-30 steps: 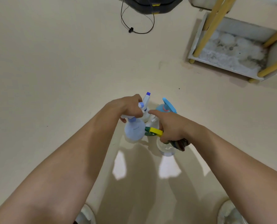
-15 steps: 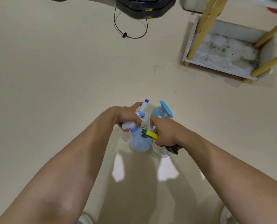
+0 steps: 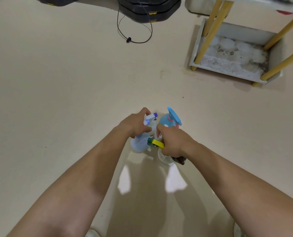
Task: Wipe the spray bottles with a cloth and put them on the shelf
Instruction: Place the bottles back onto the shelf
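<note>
Two hands meet low over plain beige floor (image 3: 56, 82). Left hand (image 3: 135, 126) grips pale-blue plastic spray bottle (image 3: 138, 145) at its head. Far centre: stacked black cases (image 3: 147, 9), looped black cable (image 3: 135, 41). Sky-blue spray bottle (image 3: 167, 121) stands just beyond. Right hand (image 3: 172, 142) clutches clear yellow-triggered spray bottle (image 3: 156, 143) and dark cloth (image 3: 180, 159). Far right: white yellow-legged shelf (image 3: 196, 52).

Beige floor (image 3: 65, 82) with a looped black cable (image 3: 128, 39).

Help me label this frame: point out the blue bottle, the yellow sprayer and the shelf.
Blue bottle (image 3: 166, 120), head view, rounded body.
Yellow sprayer (image 3: 157, 143), head view, top.
Shelf (image 3: 236, 55), head view, dusty bottom tray.
</note>
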{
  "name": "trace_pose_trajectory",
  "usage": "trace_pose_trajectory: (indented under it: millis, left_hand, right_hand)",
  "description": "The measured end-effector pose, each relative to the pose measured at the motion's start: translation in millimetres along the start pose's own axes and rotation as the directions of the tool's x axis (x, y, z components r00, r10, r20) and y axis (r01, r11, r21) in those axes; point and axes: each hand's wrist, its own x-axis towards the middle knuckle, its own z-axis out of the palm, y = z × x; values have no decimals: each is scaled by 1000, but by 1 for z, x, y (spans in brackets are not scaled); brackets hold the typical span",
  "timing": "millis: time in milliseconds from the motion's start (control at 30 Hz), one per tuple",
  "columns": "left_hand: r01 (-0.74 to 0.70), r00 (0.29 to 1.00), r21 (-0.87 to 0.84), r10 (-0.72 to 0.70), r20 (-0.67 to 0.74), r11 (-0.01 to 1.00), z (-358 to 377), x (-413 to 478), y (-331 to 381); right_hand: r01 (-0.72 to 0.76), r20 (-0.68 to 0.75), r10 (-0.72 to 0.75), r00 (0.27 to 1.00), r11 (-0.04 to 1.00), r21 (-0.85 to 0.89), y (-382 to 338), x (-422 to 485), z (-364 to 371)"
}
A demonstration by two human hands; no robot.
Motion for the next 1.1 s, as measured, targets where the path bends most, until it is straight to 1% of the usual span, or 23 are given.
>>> trace_pose_trajectory:
  millis: [100, 300, 467, 633, 733, 833, 900, 967, 1100]
  left_hand:
    - [-10, 999, 57, 13, -50, 998, -1, -4, -4]
    - [-8, 997, 51, 12, -81, 999, -12, -31, -6]
    - [0, 993, 79, 9, -119, 997, -28, -78, 10]
    - [31, 986, 59, -21, -164, 998, -54, -144, 47]
    - [53, 986, 41, -46, -159, 998, -81, -197, 87]
    - [82, 986, 54, -73, -150, 995, -120, -253, 142]
    - [96, 986, 68, -86, -143, 993, -148, -290, 186]
    - [101, 988, 47, -94, -124, 994, -176, -324, 230]
    - [101, 989, -18, -102, -105, 995, -228, -380, 319]
  right_hand:
    - [-28, -14, 28, 999, 999, 20, 1, -4, 0]
    - [-42, -55, 44, 998, 998, 50, -2, -28, -2]
    - [-62, -46, 67, 997, 993, 97, -17, -64, -22]
    - [-80, -51, 91, 994, 977, 199, -35, -131, -62]
    - [-112, -66, 133, 989, 961, 251, -46, -187, -99]
    - [-147, -93, 184, 979, 939, 312, -55, -250, -153]
    - [-156, -112, 207, 972, 924, 350, -60, -294, -197]
    - [-156, -129, 219, 967, 914, 375, -63, -336, -244]
    - [-139, -176, 215, 961, 921, 363, -63, -408, -343]
